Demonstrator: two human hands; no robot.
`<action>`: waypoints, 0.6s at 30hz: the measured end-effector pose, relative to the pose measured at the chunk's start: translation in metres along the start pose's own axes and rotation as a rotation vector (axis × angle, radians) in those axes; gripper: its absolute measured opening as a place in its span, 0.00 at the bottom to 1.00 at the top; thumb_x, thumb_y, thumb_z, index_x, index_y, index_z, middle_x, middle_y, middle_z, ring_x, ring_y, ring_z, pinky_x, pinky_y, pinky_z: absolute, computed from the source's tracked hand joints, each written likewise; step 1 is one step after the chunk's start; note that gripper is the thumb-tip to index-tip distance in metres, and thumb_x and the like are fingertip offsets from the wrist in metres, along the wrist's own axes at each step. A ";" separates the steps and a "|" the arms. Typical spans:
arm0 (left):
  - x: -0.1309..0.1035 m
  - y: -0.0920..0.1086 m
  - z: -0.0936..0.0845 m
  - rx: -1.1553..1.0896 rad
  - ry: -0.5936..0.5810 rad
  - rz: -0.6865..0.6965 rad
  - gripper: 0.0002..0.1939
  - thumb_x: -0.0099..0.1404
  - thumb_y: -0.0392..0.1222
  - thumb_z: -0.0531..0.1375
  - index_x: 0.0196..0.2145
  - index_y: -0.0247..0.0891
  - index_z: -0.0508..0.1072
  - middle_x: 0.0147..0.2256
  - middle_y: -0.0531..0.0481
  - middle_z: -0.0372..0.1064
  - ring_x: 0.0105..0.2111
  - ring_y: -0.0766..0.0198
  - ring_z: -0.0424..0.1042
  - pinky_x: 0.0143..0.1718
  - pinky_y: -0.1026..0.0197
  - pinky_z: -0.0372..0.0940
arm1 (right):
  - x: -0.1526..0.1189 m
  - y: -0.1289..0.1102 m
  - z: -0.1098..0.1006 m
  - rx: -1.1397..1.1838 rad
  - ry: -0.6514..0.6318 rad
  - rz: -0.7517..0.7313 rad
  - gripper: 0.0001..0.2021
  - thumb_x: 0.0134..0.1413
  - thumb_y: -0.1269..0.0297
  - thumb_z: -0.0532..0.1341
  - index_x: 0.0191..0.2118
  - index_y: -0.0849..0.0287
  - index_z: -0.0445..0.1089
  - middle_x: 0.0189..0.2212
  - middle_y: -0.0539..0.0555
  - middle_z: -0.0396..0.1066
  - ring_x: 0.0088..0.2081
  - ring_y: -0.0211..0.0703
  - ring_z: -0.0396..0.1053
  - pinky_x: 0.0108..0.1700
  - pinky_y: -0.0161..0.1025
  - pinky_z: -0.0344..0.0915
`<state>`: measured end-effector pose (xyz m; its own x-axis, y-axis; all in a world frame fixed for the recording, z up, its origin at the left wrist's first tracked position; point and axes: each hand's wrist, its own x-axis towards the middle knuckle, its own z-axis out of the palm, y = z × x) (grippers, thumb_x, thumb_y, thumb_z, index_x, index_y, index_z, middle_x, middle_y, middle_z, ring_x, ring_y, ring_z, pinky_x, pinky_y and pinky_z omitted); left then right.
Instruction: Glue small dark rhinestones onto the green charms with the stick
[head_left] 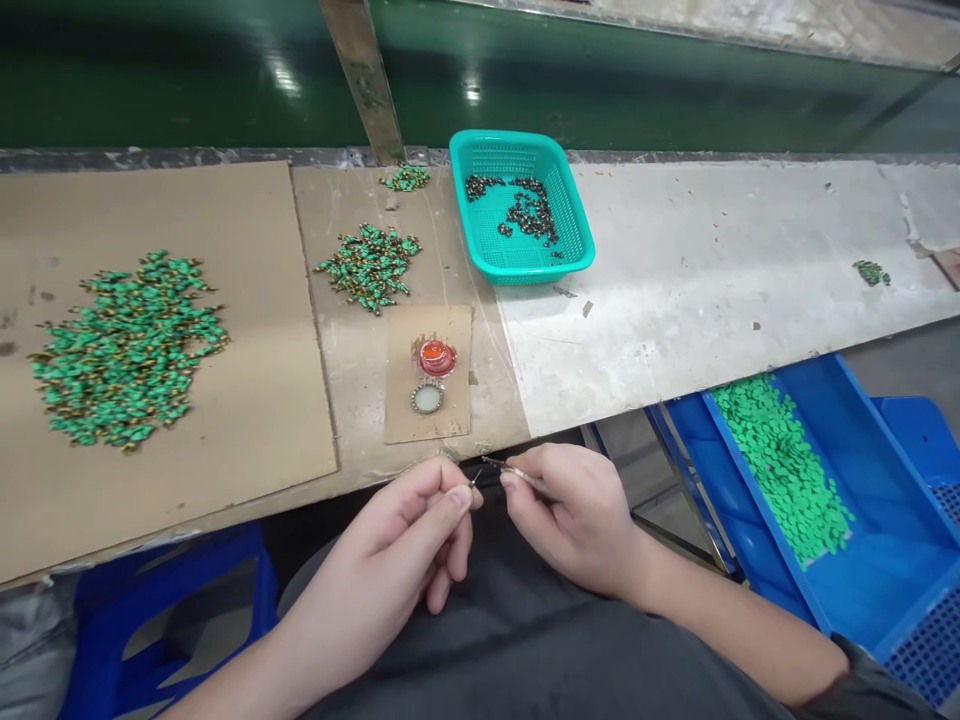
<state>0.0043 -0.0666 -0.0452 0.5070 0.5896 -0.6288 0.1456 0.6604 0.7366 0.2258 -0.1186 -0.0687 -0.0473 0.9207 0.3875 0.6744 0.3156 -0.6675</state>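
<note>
My left hand is closed in a pinch on a tiny dark piece with a thin pin, below the bench's front edge. Just right of it, my right hand grips a thin tool, its tip pointing toward the left fingertips. The two hands are close but apart. Beyond them a small cardboard piece bears a red-orange blob and a bottle cap with pale contents. Small green and dark pieces lie in a pile behind it.
A large pile of green pieces covers cardboard at left. The teal basket holds small dark pieces. At right, a blue bin contains green discs. A blue stool stands at lower left.
</note>
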 end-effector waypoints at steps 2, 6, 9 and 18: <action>0.000 -0.002 0.000 -0.010 0.001 0.007 0.28 0.76 0.70 0.72 0.35 0.43 0.75 0.22 0.57 0.73 0.18 0.69 0.63 0.20 0.68 0.56 | 0.000 -0.001 0.000 0.045 -0.014 -0.054 0.10 0.80 0.69 0.64 0.41 0.52 0.75 0.28 0.50 0.82 0.28 0.43 0.79 0.35 0.40 0.74; -0.001 -0.001 0.001 -0.001 -0.006 -0.006 0.28 0.75 0.71 0.72 0.36 0.43 0.77 0.22 0.57 0.73 0.18 0.68 0.63 0.20 0.68 0.58 | 0.001 0.000 0.002 0.020 -0.034 -0.027 0.13 0.80 0.70 0.63 0.38 0.52 0.72 0.28 0.51 0.81 0.28 0.44 0.79 0.36 0.41 0.72; -0.002 0.002 0.001 -0.016 -0.011 -0.017 0.29 0.74 0.73 0.73 0.37 0.42 0.78 0.22 0.57 0.72 0.18 0.69 0.62 0.20 0.68 0.57 | 0.001 0.001 0.003 -0.007 -0.015 0.060 0.14 0.80 0.70 0.62 0.37 0.52 0.71 0.26 0.49 0.77 0.26 0.43 0.74 0.34 0.41 0.67; 0.003 0.006 0.002 0.029 0.079 0.012 0.28 0.74 0.72 0.72 0.38 0.42 0.79 0.21 0.57 0.70 0.18 0.68 0.59 0.19 0.67 0.53 | 0.007 -0.004 0.001 0.652 -0.102 0.641 0.16 0.79 0.56 0.67 0.35 0.54 0.74 0.24 0.46 0.76 0.21 0.36 0.66 0.26 0.34 0.63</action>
<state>0.0081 -0.0614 -0.0420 0.4404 0.6327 -0.6370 0.1657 0.6401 0.7502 0.2219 -0.1135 -0.0643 0.1061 0.9702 -0.2178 0.0461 -0.2236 -0.9736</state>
